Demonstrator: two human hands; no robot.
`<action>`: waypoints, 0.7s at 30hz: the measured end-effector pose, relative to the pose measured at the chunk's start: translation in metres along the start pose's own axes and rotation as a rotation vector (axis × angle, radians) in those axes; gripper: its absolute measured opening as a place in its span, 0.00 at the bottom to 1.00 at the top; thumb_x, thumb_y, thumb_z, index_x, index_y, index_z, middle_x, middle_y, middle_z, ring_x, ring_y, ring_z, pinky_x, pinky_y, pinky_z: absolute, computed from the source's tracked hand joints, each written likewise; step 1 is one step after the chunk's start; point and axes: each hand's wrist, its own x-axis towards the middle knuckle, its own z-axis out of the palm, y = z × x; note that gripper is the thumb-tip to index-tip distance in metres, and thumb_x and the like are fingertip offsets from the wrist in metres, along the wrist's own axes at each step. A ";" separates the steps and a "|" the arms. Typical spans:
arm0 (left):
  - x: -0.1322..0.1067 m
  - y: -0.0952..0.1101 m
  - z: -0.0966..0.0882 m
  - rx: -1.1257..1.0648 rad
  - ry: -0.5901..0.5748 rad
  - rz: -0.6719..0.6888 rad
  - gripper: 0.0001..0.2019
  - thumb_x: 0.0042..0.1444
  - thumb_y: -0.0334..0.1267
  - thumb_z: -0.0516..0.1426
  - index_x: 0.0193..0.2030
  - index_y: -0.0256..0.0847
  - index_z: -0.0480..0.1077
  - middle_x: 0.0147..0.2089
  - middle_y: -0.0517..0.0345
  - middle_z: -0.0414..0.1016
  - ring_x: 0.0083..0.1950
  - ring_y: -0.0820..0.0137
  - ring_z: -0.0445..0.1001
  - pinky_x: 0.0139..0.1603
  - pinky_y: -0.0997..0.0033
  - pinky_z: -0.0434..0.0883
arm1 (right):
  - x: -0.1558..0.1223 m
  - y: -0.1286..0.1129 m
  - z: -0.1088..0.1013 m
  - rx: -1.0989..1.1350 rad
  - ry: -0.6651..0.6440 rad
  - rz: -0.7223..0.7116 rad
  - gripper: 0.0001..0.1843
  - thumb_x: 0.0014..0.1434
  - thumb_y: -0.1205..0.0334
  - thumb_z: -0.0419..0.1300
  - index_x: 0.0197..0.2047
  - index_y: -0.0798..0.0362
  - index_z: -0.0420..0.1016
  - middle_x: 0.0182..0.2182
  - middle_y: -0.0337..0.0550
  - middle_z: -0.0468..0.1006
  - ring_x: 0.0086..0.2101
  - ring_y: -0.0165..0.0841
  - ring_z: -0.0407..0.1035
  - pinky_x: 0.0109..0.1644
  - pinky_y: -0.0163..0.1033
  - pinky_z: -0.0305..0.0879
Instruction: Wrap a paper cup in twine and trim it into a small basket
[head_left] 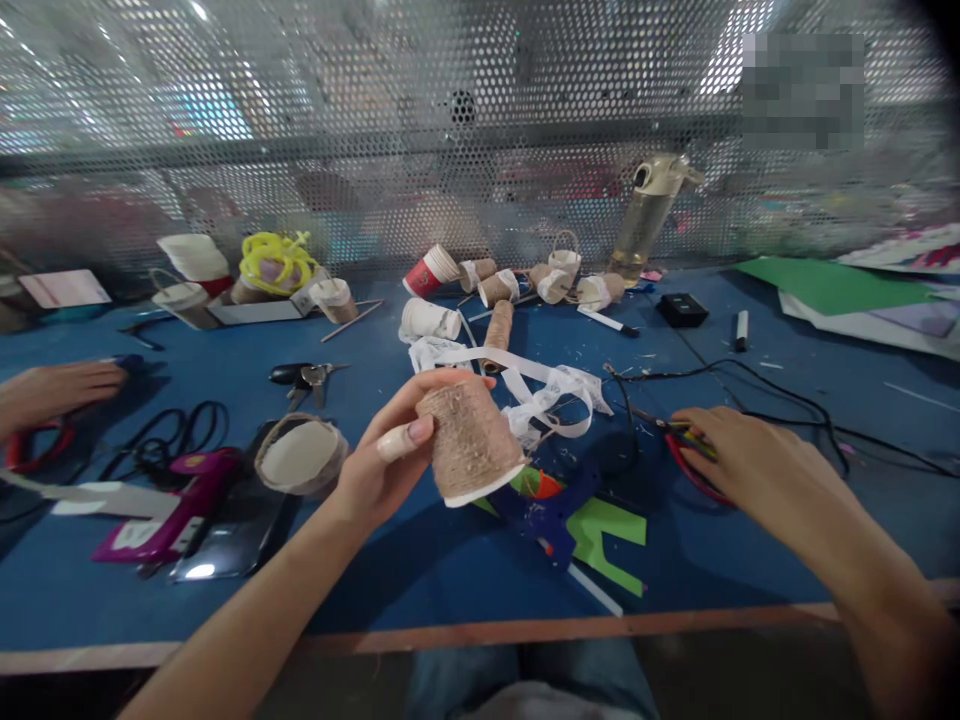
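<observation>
My left hand (394, 440) grips a paper cup (472, 435) wrapped in brown twine, tilted above the table with its white rim facing down and toward me. A bandage-like wrap covers the thumb. At the right, my right hand (735, 450) is low over the table, its fingers curled on the handles of scissors (694, 470) with red and yellow-green grips. The blades point left, toward a black cord (634, 430). Beneath the cup lie a blue hot glue gun (559, 510) and green cut pieces (611, 535). White lace ribbon (555, 385) stretches out behind the cup.
At the left, another person's hand (64, 390) rests near red-handled scissors (41, 445). A magenta glue gun (176, 505), phone (232, 540), twine basket (300, 455) and keys (315, 378) lie nearby. Several twine-wrapped cups (499, 287) and a bottle (645, 215) stand along the mesh panel.
</observation>
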 end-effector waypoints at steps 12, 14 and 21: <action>-0.001 0.009 0.002 -0.042 -0.052 0.085 0.19 0.60 0.43 0.59 0.56 0.42 0.75 0.61 0.46 0.74 0.53 0.48 0.79 0.50 0.49 0.78 | -0.001 -0.086 -0.012 -0.069 0.150 -0.736 0.29 0.59 0.71 0.59 0.64 0.57 0.70 0.66 0.54 0.66 0.62 0.51 0.63 0.63 0.57 0.68; 0.001 0.011 0.002 -0.053 0.041 0.101 0.17 0.60 0.44 0.59 0.54 0.41 0.76 0.59 0.46 0.75 0.52 0.49 0.79 0.51 0.49 0.78 | 0.002 -0.095 -0.012 -0.115 0.182 -0.769 0.28 0.55 0.67 0.64 0.60 0.57 0.74 0.67 0.55 0.65 0.65 0.58 0.58 0.67 0.65 0.61; 0.005 0.007 -0.001 -0.023 0.201 0.137 0.17 0.57 0.45 0.61 0.52 0.41 0.77 0.56 0.46 0.78 0.61 0.49 0.73 0.61 0.51 0.72 | 0.002 -0.110 0.001 -0.203 0.377 -0.830 0.15 0.64 0.66 0.58 0.52 0.58 0.79 0.60 0.56 0.75 0.62 0.57 0.62 0.69 0.69 0.53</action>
